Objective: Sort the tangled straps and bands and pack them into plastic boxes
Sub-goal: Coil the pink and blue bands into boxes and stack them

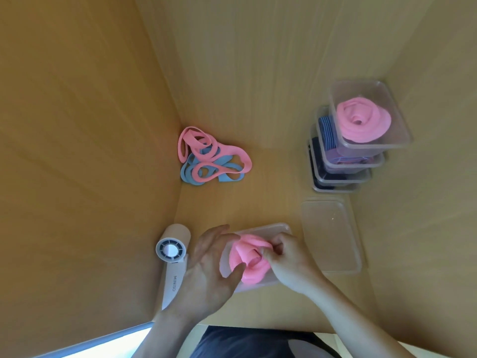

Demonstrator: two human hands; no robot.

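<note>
Matt wood-grain desk (258, 202); clear glossy plastic boxes (398, 125), upper right; soft matt pink band (251, 264), lower centre; smooth white plastic fan (171, 277).

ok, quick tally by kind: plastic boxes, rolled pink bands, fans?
Clear rectangular plastic boxes: 5 (stack of 4, near box)
Rolled pink elastic bands: 2 (one in the top box, one in the near box)
White handheld fan: 1
Total: 8
Clear lids and pink-and-blue tangled bands: not countable here.
</note>
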